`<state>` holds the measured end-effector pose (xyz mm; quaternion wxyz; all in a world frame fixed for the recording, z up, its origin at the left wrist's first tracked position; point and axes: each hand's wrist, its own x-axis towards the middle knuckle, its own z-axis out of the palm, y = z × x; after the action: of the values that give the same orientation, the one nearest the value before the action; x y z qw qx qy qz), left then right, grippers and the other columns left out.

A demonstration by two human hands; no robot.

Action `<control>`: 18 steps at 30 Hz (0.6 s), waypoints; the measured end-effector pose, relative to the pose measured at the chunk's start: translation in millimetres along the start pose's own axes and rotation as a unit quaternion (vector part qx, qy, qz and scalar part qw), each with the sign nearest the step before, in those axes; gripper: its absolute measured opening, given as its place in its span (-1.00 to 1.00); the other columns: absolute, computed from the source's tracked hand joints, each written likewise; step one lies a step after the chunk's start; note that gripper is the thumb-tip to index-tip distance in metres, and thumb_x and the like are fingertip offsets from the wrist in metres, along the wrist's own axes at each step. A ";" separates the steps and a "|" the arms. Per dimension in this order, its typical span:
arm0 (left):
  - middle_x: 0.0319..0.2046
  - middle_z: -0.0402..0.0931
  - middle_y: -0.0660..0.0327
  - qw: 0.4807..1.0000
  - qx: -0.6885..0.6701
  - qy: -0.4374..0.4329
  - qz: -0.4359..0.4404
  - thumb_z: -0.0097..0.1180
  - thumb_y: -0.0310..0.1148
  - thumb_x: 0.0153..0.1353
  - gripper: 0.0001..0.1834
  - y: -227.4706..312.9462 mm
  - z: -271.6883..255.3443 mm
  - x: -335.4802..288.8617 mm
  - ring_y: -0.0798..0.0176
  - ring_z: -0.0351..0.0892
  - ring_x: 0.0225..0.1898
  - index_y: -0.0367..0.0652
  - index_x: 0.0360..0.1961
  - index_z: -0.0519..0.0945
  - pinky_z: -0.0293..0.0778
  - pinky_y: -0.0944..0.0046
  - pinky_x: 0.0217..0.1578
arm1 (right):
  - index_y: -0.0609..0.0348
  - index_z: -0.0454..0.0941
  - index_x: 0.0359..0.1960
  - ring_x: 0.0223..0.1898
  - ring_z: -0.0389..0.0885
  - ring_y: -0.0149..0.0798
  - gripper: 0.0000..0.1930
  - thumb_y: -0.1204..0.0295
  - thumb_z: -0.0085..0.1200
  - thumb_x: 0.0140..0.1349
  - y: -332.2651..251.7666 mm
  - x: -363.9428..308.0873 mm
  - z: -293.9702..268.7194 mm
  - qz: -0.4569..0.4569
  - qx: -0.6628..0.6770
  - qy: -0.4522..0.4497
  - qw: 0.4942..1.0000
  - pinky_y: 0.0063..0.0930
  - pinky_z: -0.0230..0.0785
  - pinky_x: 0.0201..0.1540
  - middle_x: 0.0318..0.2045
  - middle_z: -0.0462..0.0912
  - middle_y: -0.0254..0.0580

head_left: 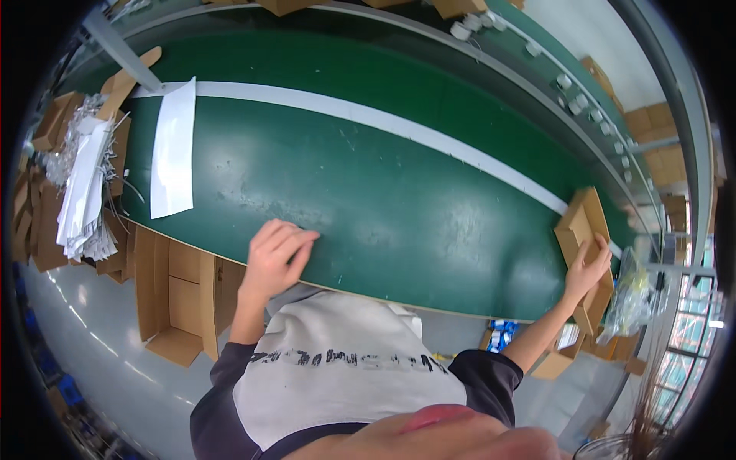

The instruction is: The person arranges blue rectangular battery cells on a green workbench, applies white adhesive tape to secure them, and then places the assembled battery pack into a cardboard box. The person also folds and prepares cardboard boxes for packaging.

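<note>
Fingers (594,253) of the right hand (586,268) are spread and laid flat against the side of a small open cardboard box (586,253) at the right edge of the frame; whether the thumb hooks the far wall I cannot tell. The box sits tilted at the rim of the green belt (399,192), part of it hanging past the edge, so a light push from that flat, ungripping hand could tip it off toward the clutter of boxes and bags below. The left hand (276,257) rests lower centre on the near edge of the belt, fingers together and curled lightly down, holding nothing. It is too far away to catch the box should it slide.

Further out, a white sheet (172,149) lies loose at the upper left of the belt. Beside it, stacked white papers and flat cartons (80,192) lean at the left rim and could spill if nudged.
</note>
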<state>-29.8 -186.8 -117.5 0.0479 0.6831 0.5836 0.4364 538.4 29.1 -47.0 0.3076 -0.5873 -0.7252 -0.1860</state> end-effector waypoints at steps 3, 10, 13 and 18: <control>-0.29 0.64 0.20 0.999 -0.004 -0.035 -0.006 0.33 -0.61 0.12 -0.75 7.0 14.8 9.8 0.06 0.61 -0.23 -0.15 -0.16 0.74 0.56 0.13 -0.19 | 0.22 0.68 -0.06 -0.03 0.67 -0.01 -0.82 0.53 0.24 0.31 -128.7 66.7 44.0 -0.056 0.282 -0.107 0.952 -0.24 0.48 0.13 -0.10 0.72 -0.06; -0.19 0.61 0.23 0.997 0.003 -0.078 -0.020 0.34 -0.55 0.14 -0.80 -1.1 9.3 9.4 0.06 0.57 -0.16 -0.13 -0.19 0.72 0.56 0.14 -0.12 | 0.07 0.63 0.05 -0.08 0.75 -0.05 -0.56 0.16 0.43 0.22 -319.5 227.8 267.1 -0.210 0.356 -0.131 0.901 -0.16 0.59 -0.01 -0.18 0.76 -0.14; -0.18 0.61 0.22 0.996 0.010 -0.082 -0.026 0.32 -0.54 0.16 -0.82 -1.7 6.6 7.2 0.06 0.56 -0.16 -0.14 -0.20 0.71 0.57 0.14 -0.10 | -0.05 0.42 0.32 0.10 0.63 0.11 -0.17 0.00 0.52 0.03 -425.9 302.0 326.0 -0.258 0.183 0.033 0.948 0.06 0.47 0.20 0.13 0.62 -0.11; -0.17 0.59 0.22 0.996 -0.007 -0.088 -0.033 0.32 -0.47 0.20 -0.84 -3.4 11.0 4.8 0.09 0.55 -0.13 -0.17 -0.18 0.70 0.59 0.17 -0.08 | -0.06 0.33 0.42 0.20 0.60 0.15 -0.08 -0.04 0.51 0.05 -522.4 375.4 356.4 -0.263 0.065 0.095 0.958 0.16 0.37 0.32 0.21 0.59 -0.04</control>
<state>-25.5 -176.9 -123.6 0.1182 0.6991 0.5960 0.3768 -92.9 404.9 -14.1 0.3527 -0.3341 -0.8321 -0.2674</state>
